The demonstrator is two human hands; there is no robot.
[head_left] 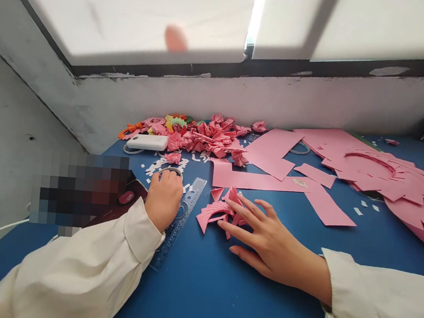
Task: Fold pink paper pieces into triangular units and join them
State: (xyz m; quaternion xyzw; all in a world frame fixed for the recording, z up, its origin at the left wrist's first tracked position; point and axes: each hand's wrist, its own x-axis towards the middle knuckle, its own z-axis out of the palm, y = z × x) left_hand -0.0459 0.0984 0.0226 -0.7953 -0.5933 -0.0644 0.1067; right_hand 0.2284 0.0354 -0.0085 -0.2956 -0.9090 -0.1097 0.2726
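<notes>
My left hand (164, 194) is closed, its fingers curled over a pale roll of tape (177, 170) of which only the rim shows. Below its wrist a clear plastic ruler (190, 201) with cut-out shapes lies slanted on the table. My right hand (264, 236) has its fingers spread over a small folded pink paper piece (213, 212), made of overlapping pointed folds in a curve. The fingertips touch or hover just above the piece; I cannot tell which. Scraps of white paper (156, 167) lie scattered beyond my left hand.
Crumpled pink paper flowers (213, 137) are heaped by the wall beside a white rectangular device (148, 141). Pink paper strips (257, 181) and larger sheets (330, 144) spread to the right on the blue table (201, 295). A dark, partly blurred object (107, 190) lies left.
</notes>
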